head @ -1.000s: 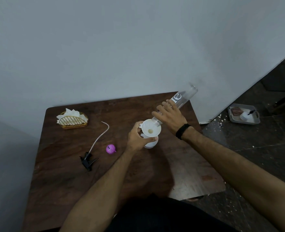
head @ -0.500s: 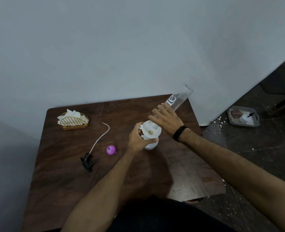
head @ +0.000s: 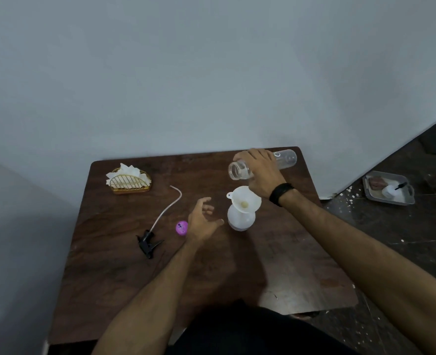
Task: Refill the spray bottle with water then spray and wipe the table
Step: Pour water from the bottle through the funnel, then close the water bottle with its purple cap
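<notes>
**Water bottle lifted clear of funnel**

Clutter first: one gold wire napkin holder (head: 130, 181) with white napkins near the far left corner of the wooden table (head: 114, 272); one black spray trigger (head: 147, 244) lying on its side, with a pale dip tube (head: 166, 207) running up and away toward the far edge; one purple cap (head: 181, 228) between trigger and left hand, touching neither the trigger nor the bottle. Off the table, on the dark floor to the right, one grey tray (head: 373, 194) holding a brown lump and a white bottle with a black top. Grey wall behind.

One white spray bottle (head: 240, 220) standing upright right of centre, neck up, with one white funnel (head: 245, 201) seated in the neck, wide mouth facing up, small tab pointing left. Nothing between funnel and camera; right wrist with black band (head: 281, 193) passing just beside the funnel's right rim.

One clear water bottle (head: 284, 159) held above the far right part of the table, long axis nearly level, open mouth pointing left and slightly toward the camera, base toward the far right corner. Looks empty, though hard to be sure.

Right hand (head: 261, 170) wrapped over the clear bottle's middle, fingers curled round it. Left hand (head: 203, 221) holding nothing, fingers spread and relaxed, hovering just left of the spray bottle, apart from it, partly overlapping the purple cap's right edge.
</notes>
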Tool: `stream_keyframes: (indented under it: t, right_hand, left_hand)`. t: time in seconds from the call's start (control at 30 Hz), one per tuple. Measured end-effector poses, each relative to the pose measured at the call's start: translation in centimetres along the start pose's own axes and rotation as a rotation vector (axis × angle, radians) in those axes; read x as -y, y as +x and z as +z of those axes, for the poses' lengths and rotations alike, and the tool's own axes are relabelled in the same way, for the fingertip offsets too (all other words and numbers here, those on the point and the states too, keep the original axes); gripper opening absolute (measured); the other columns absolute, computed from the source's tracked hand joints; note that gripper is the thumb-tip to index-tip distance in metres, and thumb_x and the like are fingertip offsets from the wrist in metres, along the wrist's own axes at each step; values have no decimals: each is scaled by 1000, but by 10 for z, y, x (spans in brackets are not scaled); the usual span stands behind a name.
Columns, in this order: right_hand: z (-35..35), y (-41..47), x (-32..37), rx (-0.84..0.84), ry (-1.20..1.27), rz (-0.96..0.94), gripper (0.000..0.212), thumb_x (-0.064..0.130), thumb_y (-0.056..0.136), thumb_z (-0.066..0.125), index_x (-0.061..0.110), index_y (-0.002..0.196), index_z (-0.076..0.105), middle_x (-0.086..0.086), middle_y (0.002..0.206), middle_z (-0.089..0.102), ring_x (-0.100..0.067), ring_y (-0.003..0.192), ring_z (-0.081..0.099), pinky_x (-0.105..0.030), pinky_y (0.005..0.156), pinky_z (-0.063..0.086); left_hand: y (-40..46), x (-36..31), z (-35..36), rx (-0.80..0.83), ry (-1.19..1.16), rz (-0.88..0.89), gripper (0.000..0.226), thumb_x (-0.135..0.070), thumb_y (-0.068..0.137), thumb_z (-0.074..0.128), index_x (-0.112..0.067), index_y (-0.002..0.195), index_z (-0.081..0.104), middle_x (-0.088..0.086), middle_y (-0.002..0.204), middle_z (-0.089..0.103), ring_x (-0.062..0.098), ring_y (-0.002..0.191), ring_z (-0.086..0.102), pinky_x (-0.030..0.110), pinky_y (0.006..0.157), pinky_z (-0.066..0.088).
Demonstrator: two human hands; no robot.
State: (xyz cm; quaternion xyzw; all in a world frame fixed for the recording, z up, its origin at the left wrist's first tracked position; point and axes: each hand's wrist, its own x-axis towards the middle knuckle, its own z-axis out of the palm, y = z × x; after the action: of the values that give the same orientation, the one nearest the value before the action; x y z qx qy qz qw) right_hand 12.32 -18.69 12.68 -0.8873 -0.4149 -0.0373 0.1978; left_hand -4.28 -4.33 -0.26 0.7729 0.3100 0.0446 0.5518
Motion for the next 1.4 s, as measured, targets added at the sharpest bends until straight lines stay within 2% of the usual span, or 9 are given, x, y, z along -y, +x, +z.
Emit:
stream_keyframes:
  t: [0.17,0.3,0.63,0.77,0.9,1.0,1.13,1.23,1.4]
  right_hand:
    - [7,25,51,-23,362,-66,48,20,72,80,22,114,56,5,110,58,-12,100,54,-20,85,43]
    - [24,29,93,-10,527,-58,54,34,68,86,20,112,59,4,110,61,-13,102,56,-26,90,45]
    - [91,-4,114,181,439,186,54,41,65,83,31,109,52,8,109,59,-12,99,54,-35,85,50]
    - [113,-21,106,256,407,266,53,39,66,81,30,108,51,6,108,58,-13,98,54,-35,85,49]
    - [127,-34,106,306,412,296,53,34,68,82,30,109,50,6,111,57,-11,100,53,-28,86,45]
    - [136,-38,109,349,419,301,54,34,69,82,31,112,49,6,113,56,-13,102,54,-34,89,49]
    - [139,-32,117,332,441,321,52,29,71,82,27,112,50,3,114,56,-16,103,55,-34,89,47]
    - [142,-26,122,334,443,347,56,32,70,82,29,114,50,2,114,58,-18,104,56,-35,90,48]
    - [148,-23,128,350,458,373,58,30,71,83,30,120,51,3,117,61,-18,108,58,-36,94,48]
  left_hand:
    - [-3,33,-45,-207,192,-126,68,-25,70,86,-22,132,57,-1,117,65,19,110,62,34,91,51]
    - [1,55,-63,-29,367,-123,87,-19,76,81,-19,152,40,7,149,47,27,136,47,39,112,39]
    - [6,81,-51,312,723,-63,77,-14,92,57,-34,158,25,1,169,5,31,151,19,45,114,38]
    - [2,95,-45,285,672,-40,63,-11,90,55,-28,149,44,10,163,22,34,144,27,47,112,39]
    - [-7,109,-48,177,691,27,41,-7,85,57,-21,123,58,9,137,40,32,124,39,47,92,49]
    - [-6,117,-54,103,558,22,34,-7,83,64,-18,115,61,9,121,48,32,113,46,41,89,45]
    - [6,101,-69,-39,-79,-223,31,-17,91,70,-23,121,60,4,120,61,24,113,59,37,95,48]
    - [7,67,-88,-152,-486,-319,24,-30,102,57,-26,125,58,6,121,65,21,100,65,33,75,51]
    - [6,27,-117,-102,-566,-163,24,-23,102,56,-17,124,63,5,109,69,12,78,66,24,61,48]
